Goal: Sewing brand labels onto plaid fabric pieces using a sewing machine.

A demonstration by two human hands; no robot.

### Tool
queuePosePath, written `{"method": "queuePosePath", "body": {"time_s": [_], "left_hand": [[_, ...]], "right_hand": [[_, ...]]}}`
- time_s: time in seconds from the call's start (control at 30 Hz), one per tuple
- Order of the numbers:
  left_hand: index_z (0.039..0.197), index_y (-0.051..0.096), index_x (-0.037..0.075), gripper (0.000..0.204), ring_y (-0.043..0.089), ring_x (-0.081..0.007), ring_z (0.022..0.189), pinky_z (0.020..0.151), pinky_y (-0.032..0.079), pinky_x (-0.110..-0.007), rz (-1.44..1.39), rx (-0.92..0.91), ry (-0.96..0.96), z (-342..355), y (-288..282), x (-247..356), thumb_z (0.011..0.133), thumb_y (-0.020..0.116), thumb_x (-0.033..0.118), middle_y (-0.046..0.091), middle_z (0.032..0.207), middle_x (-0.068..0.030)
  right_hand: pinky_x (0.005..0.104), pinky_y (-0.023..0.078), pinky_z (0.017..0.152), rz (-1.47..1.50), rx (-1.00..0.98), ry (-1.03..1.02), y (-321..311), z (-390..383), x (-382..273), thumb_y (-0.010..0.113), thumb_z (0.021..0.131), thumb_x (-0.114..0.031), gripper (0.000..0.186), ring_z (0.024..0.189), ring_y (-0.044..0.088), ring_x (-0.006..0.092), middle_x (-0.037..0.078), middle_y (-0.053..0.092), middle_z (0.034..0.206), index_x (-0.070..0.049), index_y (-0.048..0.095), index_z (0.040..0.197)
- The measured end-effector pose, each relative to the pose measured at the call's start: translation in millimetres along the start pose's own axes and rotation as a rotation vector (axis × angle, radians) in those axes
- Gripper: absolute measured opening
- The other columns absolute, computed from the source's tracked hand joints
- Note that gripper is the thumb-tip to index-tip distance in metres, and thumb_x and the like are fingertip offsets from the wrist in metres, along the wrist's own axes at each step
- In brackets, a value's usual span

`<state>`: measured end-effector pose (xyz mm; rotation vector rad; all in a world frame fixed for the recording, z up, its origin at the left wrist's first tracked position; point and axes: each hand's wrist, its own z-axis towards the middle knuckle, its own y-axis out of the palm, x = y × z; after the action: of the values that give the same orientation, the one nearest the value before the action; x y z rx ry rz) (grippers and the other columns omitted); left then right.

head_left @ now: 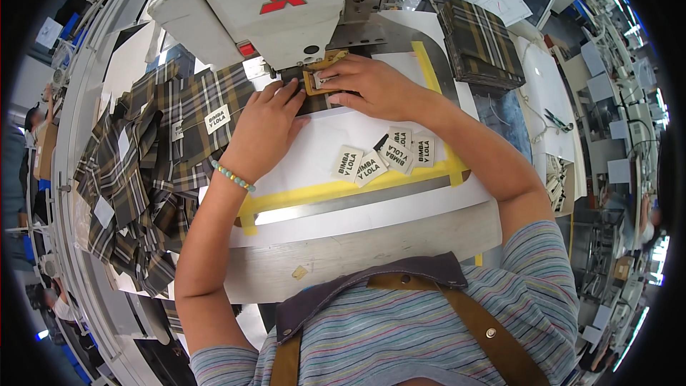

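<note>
My left hand (263, 132) lies flat on a dark plaid fabric piece (311, 103) under the white sewing machine (264, 7), fingers together and pointing toward the needle. My right hand (371, 86) presses down on a tan wooden guide frame (316, 78) with a small white label inside it, right beside the needle area. Several loose white woven labels (386, 156) lie on the white work surface just below my right forearm. A beaded bracelet (232, 175) sits on my left wrist.
A heap of sewn plaid pieces (143, 171), some with white labels on them, spreads over the left of the table. A neat stack of plaid pieces (479, 39) stands at the back right. Yellow tape (343, 189) borders the work surface. Scissors (557, 123) lie far right.
</note>
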<state>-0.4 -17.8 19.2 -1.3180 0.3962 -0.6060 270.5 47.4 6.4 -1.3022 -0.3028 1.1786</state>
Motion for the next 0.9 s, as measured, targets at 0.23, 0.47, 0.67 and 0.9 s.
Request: {"method": "queuePosePath", "body": {"time_s": [0.23,0.47,0.67,0.9], "left_hand": [[0.142,0.065,0.0,0.048,0.055,-0.0355,0.142,0.114,0.048,-0.047,0.003,0.003,0.008,1,1,-6,0.101,0.072,0.023,0.062,0.153,-0.016],[0.143,0.065,0.0,0.048,0.06,-0.0355,0.128,0.11,0.049,-0.046,0.007,0.005,0.009,9,0,-18,0.101,0.071,0.023,0.062,0.152,-0.0157],[0.146,0.063,0.002,0.051,0.061,-0.0361,0.125,0.109,0.05,-0.046,-0.021,0.007,0.004,7,3,-23,0.101,0.071,0.024,0.062,0.152,-0.0141],[0.138,0.067,0.001,0.044,0.057,-0.0366,0.138,0.115,0.048,-0.047,-0.031,0.104,0.032,-18,-15,-24,0.099,0.074,0.019,0.064,0.149,-0.0131]], "right_hand": [[0.0437,0.052,0.112,0.026,0.006,0.007,1,2,4,0.069,0.104,-0.023,0.031,0.132,0.061,0.0321,0.008,0.069,0.14,-0.008,0.077,0.13],[0.0435,0.052,0.111,-0.038,0.024,-0.004,2,14,16,0.065,0.104,-0.014,0.029,0.13,0.062,0.0331,0.011,0.069,0.139,-0.007,0.076,0.13],[0.0434,0.053,0.11,0.02,0.001,0.052,-3,13,17,0.064,0.104,-0.012,0.032,0.131,0.062,0.0334,0.013,0.068,0.138,-0.008,0.075,0.133],[0.044,0.054,0.105,-0.121,0.078,0.155,-45,-11,19,0.066,0.1,-0.011,0.038,0.128,0.063,0.0324,0.01,0.068,0.137,-0.013,0.074,0.138]]}}
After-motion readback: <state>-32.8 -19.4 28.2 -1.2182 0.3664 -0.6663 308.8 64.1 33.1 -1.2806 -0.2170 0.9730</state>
